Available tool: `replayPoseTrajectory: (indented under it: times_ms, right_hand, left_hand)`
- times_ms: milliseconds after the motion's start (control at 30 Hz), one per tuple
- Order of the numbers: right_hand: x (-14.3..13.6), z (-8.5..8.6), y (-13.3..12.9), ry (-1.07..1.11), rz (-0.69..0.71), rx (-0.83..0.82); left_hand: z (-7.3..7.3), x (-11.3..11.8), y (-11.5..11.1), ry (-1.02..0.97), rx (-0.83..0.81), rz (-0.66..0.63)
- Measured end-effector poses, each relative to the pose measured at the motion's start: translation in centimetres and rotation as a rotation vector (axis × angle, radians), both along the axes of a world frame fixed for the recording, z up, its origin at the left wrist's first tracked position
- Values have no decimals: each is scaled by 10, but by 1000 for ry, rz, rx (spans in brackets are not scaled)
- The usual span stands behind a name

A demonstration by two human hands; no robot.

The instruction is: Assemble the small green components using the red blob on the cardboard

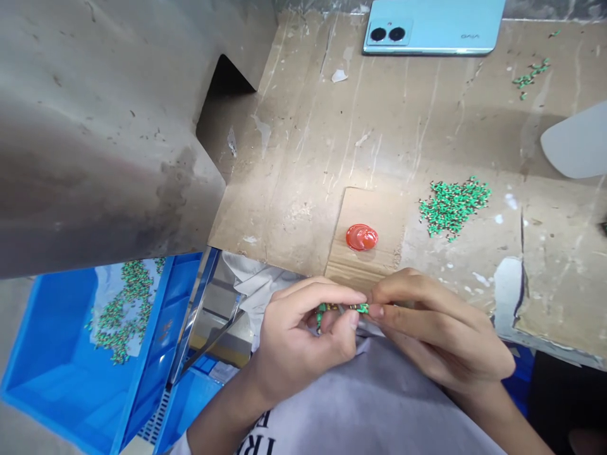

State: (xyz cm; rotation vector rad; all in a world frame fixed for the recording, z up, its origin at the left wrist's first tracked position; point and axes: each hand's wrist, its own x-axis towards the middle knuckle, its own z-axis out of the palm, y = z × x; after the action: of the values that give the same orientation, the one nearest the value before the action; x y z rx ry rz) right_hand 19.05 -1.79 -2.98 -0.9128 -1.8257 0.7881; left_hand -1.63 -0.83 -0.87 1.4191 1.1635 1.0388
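Nearest us: a grey printed shirt [374, 404], and just above it our two hands meeting at the near edge of the surface [308, 164].

Our left hand [298, 338] is curled, thumb and forefinger pinched shut on a small green piece [322, 309]. Our right hand [436, 332] is likewise closed, fingertips pressed on another small green piece [363, 308]. The two pieces sit almost end to end between the fingertips; we cannot tell whether they are joined. Something thin and pale runs under the right fingers, too hidden to identify.

Just beyond the hands, a cardboard patch [370, 234] lies at the near edge with a red cap [361, 237] on it.

Right of the cap, a loose pile of green pieces [453, 205] rests mid-surface. A smaller scatter of green pieces [531, 72] lies near the far right corner.

At the far edge, a light blue phone [434, 25] lies face down.

Off the surface's left edge, lower down, a blue crate [61, 354] holds more green pieces on a clear bag [123, 303]. A grey metal housing [104, 126] fills the upper left.
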Motion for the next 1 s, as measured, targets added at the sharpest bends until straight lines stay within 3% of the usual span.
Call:
replayPoseTrajectory:
  times_ms: [367,633,700,767,833,867,933,1000]
  right_hand:
    - [-2,-7,1,-94,-28,66]
    - [5,-6,-2,-60,-93,5]
    - [17,-7,-7,-84,-239,-80]
    - [38,-11,-10,-53,-557,-95]
    - [65,-19,-11,23,-940,-8]
    - [81,-23,-10,39,-1047,17]
    - [110,-30,-9,121,-1186,-47]
    - [130,-33,-8,157,-1233,-72]
  left_hand:
    - [-1,3,8,-81,-232,75]
    - [-12,4,7,-235,-376,-15]
    - [-14,3,7,-375,-451,-25]
    - [-14,1,9,-562,-551,-3]
    - [-12,-3,13,-717,-669,29]
    - [-11,-6,15,-772,-716,41]
    - [-9,-10,19,-836,-760,47]
    - [-8,-13,20,-857,-758,51]
